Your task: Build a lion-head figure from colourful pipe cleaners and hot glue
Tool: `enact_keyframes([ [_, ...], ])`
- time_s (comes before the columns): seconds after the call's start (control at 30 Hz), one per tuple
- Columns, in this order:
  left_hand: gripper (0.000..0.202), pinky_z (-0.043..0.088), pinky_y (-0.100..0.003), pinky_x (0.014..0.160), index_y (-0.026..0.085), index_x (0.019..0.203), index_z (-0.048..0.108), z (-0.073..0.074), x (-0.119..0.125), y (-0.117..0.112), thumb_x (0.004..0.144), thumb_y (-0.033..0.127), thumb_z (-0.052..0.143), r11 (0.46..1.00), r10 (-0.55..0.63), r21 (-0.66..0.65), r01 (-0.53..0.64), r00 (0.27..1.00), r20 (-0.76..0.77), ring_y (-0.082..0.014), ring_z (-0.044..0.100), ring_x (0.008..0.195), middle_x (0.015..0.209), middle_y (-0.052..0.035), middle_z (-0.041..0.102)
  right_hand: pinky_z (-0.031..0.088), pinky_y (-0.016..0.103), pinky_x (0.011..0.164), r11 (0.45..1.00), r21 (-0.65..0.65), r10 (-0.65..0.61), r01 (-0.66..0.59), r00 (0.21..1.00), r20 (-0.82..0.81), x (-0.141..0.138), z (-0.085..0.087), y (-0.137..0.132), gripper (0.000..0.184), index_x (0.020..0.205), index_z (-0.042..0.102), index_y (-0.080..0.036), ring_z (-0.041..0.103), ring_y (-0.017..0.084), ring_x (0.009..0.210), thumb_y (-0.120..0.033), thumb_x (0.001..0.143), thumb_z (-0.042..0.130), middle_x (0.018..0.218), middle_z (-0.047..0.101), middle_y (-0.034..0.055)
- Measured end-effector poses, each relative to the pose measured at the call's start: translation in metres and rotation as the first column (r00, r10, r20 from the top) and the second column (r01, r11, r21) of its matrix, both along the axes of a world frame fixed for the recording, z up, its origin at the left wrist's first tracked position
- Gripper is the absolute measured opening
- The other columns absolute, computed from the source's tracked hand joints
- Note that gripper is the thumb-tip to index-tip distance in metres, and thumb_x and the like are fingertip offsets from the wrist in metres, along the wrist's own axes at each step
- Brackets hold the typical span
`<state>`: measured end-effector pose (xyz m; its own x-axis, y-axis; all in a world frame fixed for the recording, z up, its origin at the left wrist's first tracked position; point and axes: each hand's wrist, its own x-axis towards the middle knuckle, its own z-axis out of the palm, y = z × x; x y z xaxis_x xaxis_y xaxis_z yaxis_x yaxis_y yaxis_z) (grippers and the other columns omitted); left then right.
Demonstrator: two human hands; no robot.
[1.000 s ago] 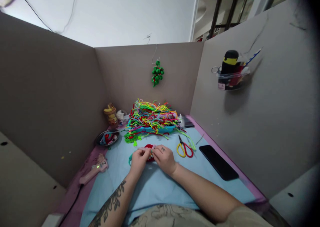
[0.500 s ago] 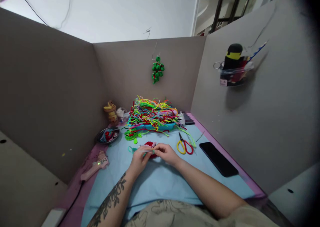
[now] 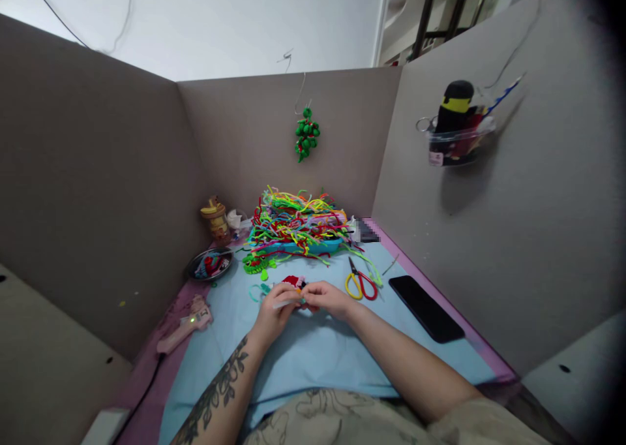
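My left hand (image 3: pixel 274 311) and my right hand (image 3: pixel 327 298) meet over the light blue mat (image 3: pixel 303 360), fingertips pinched together on a small craft piece of teal and pale pipe cleaner (image 3: pixel 288 303). A red fuzzy piece (image 3: pixel 292 280) lies just beyond my fingers, and a teal loop (image 3: pixel 256 292) trails to the left of my left hand. Both hands are closed on the piece. Yellow and red scissors (image 3: pixel 360 283) lie just right of my right hand.
A heap of coloured pipe cleaners (image 3: pixel 296 226) fills a blue tray at the back. A pink glue gun (image 3: pixel 183 323) lies at left, a dark dish (image 3: pixel 210 265) behind it, a black phone (image 3: pixel 425 308) at right. Cardboard walls enclose the table; a green ornament (image 3: pixel 306 135) hangs on the back wall.
My hands have shifted slightly toward me, off the red piece, which now shows beyond the fingers. The view has tilted a little.
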<state>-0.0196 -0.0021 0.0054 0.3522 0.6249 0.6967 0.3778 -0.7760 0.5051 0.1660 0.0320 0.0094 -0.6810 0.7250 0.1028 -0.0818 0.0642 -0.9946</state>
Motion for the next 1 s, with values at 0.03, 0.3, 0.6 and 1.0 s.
enact_keyframes([
  [0.03, 0.018, 0.049, -0.03, 0.073, 0.02, 0.092, 0.064, 0.0001, -0.0001, -0.0001, 0.087, 0.019, 0.047, 1.0, -0.004, -0.007, 0.004, 1.0, 0.001, -0.0154, 0.057, 0.083, 0.088, -0.0065, 0.059, 0.032, 0.02, 0.048, 1.0, -0.002, 0.002, -0.002, 1.0, -0.015, -0.0002, 0.0, -0.0003, 0.035, 0.077, 0.064, -0.013, 0.043, 0.007, 0.048, -0.048, 0.073, 0.064, 0.059, 0.055, -0.0016],
  [0.3, 0.019, 0.049, -0.031, 0.077, 0.02, 0.094, 0.065, 0.0011, 0.0001, -0.0018, 0.085, 0.016, 0.049, 1.0, -0.004, -0.009, 0.004, 1.0, 0.006, -0.0165, 0.058, 0.088, 0.092, -0.0077, 0.061, 0.034, 0.02, 0.049, 0.999, -0.037, -0.005, 0.003, 0.999, -0.052, -0.0015, 0.0013, -0.0019, 0.037, 0.082, 0.063, -0.014, 0.044, 0.007, 0.049, -0.048, 0.069, 0.068, 0.063, 0.058, -0.0017],
  [0.6, 0.018, 0.048, -0.031, 0.079, 0.019, 0.092, 0.065, 0.0015, 0.0011, -0.0014, 0.086, 0.017, 0.049, 0.998, 0.064, 0.005, -0.064, 0.998, 0.016, -0.0161, 0.059, 0.088, 0.092, -0.0075, 0.064, 0.033, 0.02, 0.049, 0.999, -0.026, -0.026, 0.023, 0.994, -0.102, -0.0026, 0.0026, -0.0029, 0.035, 0.079, 0.061, -0.013, 0.043, 0.007, 0.048, -0.045, 0.068, 0.069, 0.059, 0.054, -0.0034],
  [1.0, 0.015, 0.049, -0.035, 0.078, 0.019, 0.086, 0.066, 0.0061, 0.005, -0.0013, 0.085, 0.02, 0.051, 0.989, 0.149, -0.026, -0.147, 0.986, 0.07, -0.0181, 0.062, 0.084, 0.086, -0.0079, 0.068, 0.032, 0.021, 0.051, 0.981, 0.067, -0.174, 0.182, 0.979, -0.107, -0.0063, 0.0066, -0.0074, 0.031, 0.078, 0.061, -0.016, 0.041, 0.008, 0.054, -0.046, 0.072, 0.065, 0.063, 0.05, -0.0034],
])
